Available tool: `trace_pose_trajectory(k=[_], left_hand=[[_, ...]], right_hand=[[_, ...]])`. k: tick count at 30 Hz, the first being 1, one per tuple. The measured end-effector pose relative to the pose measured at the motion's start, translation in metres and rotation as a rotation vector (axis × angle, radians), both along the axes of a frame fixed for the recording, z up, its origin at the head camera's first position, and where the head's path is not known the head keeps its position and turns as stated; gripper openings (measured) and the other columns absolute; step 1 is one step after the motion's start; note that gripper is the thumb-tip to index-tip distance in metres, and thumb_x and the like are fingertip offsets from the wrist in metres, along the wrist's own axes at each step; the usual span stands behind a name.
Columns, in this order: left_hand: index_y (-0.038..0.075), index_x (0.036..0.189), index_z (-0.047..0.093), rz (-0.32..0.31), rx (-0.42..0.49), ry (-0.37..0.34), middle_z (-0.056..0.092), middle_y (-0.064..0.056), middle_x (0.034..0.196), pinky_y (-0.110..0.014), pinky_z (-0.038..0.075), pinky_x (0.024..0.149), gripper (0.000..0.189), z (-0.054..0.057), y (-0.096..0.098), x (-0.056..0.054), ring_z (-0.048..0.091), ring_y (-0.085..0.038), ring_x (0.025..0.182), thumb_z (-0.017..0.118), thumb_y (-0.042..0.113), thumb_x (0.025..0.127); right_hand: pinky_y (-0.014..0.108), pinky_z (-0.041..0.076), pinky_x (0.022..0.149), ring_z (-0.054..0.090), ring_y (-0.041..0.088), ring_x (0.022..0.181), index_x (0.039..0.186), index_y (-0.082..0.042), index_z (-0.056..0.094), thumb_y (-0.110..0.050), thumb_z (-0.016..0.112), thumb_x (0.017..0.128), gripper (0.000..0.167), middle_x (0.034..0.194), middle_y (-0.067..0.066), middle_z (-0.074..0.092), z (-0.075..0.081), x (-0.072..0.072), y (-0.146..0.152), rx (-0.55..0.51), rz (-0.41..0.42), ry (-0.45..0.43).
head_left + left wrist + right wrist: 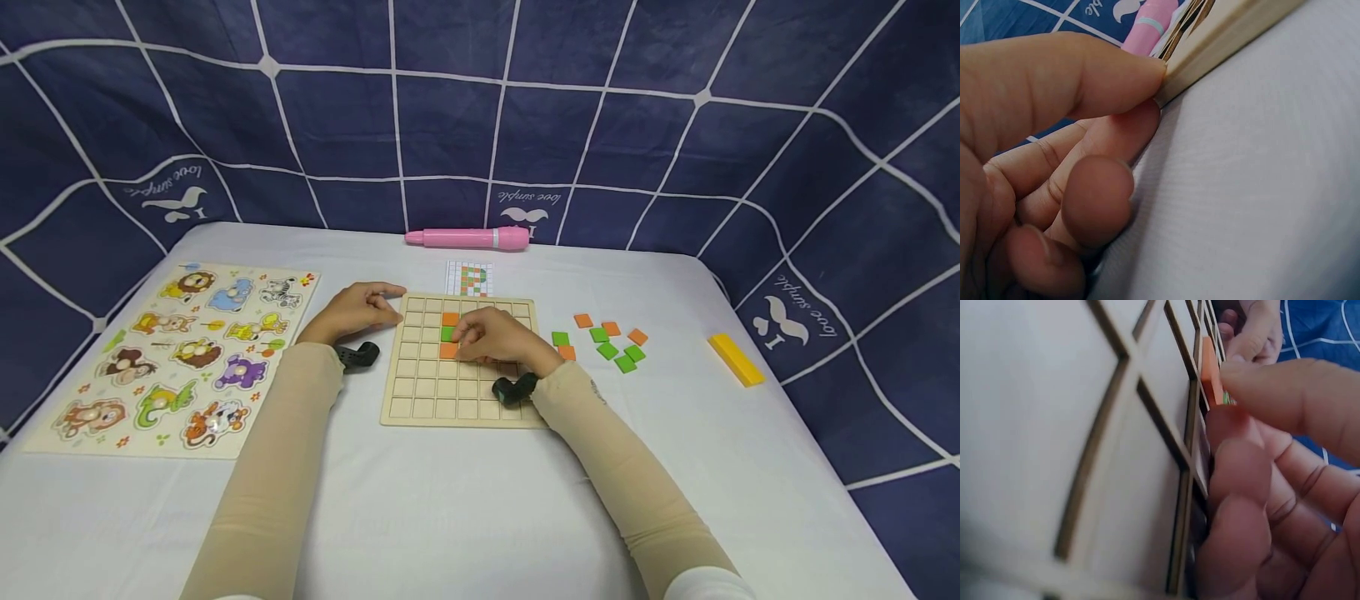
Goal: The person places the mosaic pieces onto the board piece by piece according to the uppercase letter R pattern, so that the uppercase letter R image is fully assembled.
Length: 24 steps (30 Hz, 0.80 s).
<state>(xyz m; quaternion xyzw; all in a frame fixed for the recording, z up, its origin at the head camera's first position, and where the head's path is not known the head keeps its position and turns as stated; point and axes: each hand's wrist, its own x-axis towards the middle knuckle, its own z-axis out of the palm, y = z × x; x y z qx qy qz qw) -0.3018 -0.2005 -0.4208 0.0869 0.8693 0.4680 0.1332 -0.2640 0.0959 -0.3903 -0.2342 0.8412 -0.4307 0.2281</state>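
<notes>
Pinching the left edge of the grid board (423,387) between thumb and finger of the left hand (356,310), and holding an orange tile (1210,372) in a narrow pinch of the right hand (495,337), at a cell next to a green tile (447,333), too hidden to tell if fully seated. Probably at an early stage, with two tiles set in one column and, judging by the pattern card (472,280) beyond the board, several more to place from the loose tiles (607,351) on the surface (465,500) at right. With "love simple" and an "I" legible, upside down, on the blue cloth (450,125) behind.
</notes>
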Motion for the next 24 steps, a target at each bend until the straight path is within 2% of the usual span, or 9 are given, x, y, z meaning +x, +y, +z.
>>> trace_pose_trajectory(k=[5,14,24], left_hand=[[0.005,0.153,0.061,-0.006,-0.002,0.005,0.069,0.003,0.082,-0.040,0.037,0.096,0.065,-0.001,0.001,-0.001,0.054,-0.016,0.072,0.083,0.017,0.092],[0.007,0.152,0.061,0.011,-0.003,0.001,0.067,0.003,0.081,-0.036,0.041,0.091,0.064,0.000,0.001,-0.002,0.054,-0.015,0.072,0.081,0.017,0.093],[0.006,0.153,0.061,0.004,-0.022,0.013,0.070,0.003,0.084,-0.037,0.040,0.090,0.065,-0.002,0.001,-0.001,0.055,-0.017,0.075,0.082,0.018,0.093]], right_hand=[[0.026,0.049,0.063,0.055,0.014,0.065,0.116,0.005,0.073,-0.001,0.076,0.097,0.021,0.084,0.001,0.069,-0.001,-0.001,0.013,-0.120,0.019,-0.065],[0.026,0.048,0.060,0.054,0.015,0.063,0.124,0.011,0.067,0.000,0.067,0.102,0.025,0.084,0.010,0.067,0.003,0.000,0.050,-0.217,-0.023,-0.100],[0.026,0.048,0.064,0.057,0.016,0.071,0.130,0.010,0.064,-0.008,0.070,0.104,0.032,0.091,0.010,0.067,0.008,0.009,0.121,-0.194,-0.119,-0.143]])
